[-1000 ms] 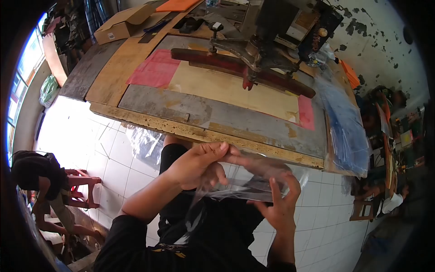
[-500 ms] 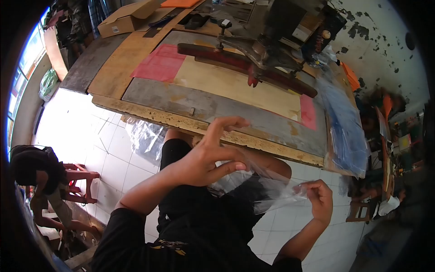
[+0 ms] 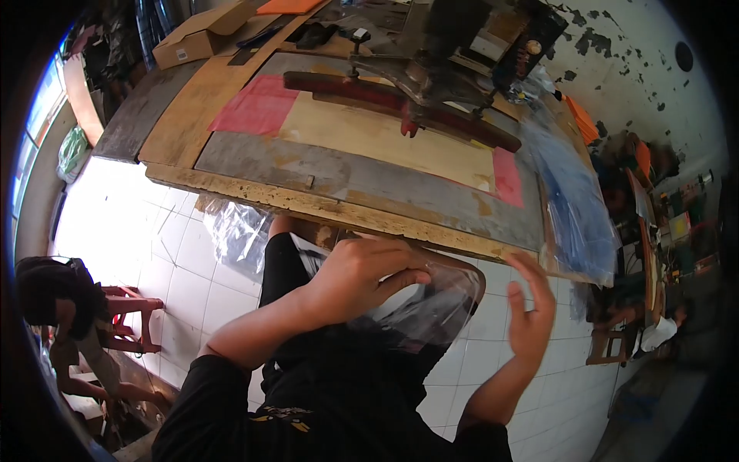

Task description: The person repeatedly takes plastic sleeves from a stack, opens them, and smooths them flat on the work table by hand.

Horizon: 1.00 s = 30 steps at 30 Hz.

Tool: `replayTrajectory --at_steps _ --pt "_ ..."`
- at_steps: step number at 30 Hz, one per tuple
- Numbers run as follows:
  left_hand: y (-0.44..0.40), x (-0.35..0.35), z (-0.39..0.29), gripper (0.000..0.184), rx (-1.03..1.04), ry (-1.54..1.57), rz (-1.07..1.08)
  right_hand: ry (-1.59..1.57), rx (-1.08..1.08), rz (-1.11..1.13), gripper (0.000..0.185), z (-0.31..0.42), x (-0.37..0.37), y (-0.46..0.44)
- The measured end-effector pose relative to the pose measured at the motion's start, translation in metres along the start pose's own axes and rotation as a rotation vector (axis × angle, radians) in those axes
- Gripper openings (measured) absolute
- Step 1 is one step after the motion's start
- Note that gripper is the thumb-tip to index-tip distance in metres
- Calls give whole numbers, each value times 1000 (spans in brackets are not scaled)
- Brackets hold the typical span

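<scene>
Left fingers point(image 3: 391, 264) pinch clear plastic point(image 3: 427, 308) near the table's front edge point(image 3: 269, 199); floor tiles point(image 3: 178, 258) lie below; right fingers point(image 3: 540, 283) spread. Plastic extends rightward, long axis unclear.

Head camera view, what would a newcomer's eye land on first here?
Probably the long dark red bar above a pale yellow sheet with pink patches at its ends, on the table. Next might be the see-through plastic in the left hand, below the table's front edge, with the right hand open beside it.
</scene>
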<state>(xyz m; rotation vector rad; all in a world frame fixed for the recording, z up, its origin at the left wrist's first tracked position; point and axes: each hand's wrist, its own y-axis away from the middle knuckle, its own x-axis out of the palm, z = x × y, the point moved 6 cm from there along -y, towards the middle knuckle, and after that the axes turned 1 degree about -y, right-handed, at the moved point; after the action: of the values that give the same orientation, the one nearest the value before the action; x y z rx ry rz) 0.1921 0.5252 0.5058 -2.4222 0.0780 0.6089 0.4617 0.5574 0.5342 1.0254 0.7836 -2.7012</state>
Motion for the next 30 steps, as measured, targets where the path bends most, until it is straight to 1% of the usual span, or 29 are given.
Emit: replayTrajectory --at_steps 2,3,5,6,8,9,11,12,14,16,17,18,20,21,23,25,26,28,29,30 --pt "-3 2 -9 16 2 -45 32 -138 -168 141 41 41 29 -12" --pt "-5 3 -15 17 29 -54 37 -136 -169 135 41 49 41 -15" --pt "-6 0 -23 18 53 -69 41 -226 -117 234 47 54 65 -18" --pt "-6 -3 -26 19 80 -107 55 -232 -121 233 47 53 65 -21" --pt "-6 -10 -29 19 102 -157 62 -380 -37 380 44 48 74 -25" --pt "-5 -12 -30 20 102 -170 77 -386 -44 386 44 53 77 -26" --pt "-5 -15 -30 22 101 -186 91 -597 66 325 35 58 79 -29" --pt "-6 -15 -29 18 80 -172 94 -598 65 326 35 58 79 -28" --pt "-8 -13 -28 15 63 -156 97 -500 86 283 28 51 78 -27" --pt "-8 -9 -24 22 -47 -80 143 -493 108 267 26 46 76 -25" --pt "-8 -9 -27 22 -44 -76 145 -491 130 255 24 43 75 -24" --pt "-6 -11 -22 26 -174 -72 154 -488 131 252 24 41 73 -24" --pt "0 -14 -13 30 -302 -69 162 -490 167 224 22 34 68 -24" --pt "3 -14 -10 33 -287 -87 177 -488 168 224 22 33 66 -24" --pt "9 -21 -5 36 -271 -103 191 -503 239 190 19 27 60 -24" --pt "17 -31 1 32 -220 -210 306 -486 199 151 19 19 56 -26" --pt "21 -38 6 32 -218 -207 308 -471 158 113 19 16 52 -28" --pt "35 -47 22 26 -340 -227 389 -501 165 67 20 7 45 -32" --pt "37 -53 23 19 -311 -247 338 -534 168 23 21 4 41 -34" --pt "38 -56 22 19 -312 -246 337 -533 168 24 21 3 39 -35"
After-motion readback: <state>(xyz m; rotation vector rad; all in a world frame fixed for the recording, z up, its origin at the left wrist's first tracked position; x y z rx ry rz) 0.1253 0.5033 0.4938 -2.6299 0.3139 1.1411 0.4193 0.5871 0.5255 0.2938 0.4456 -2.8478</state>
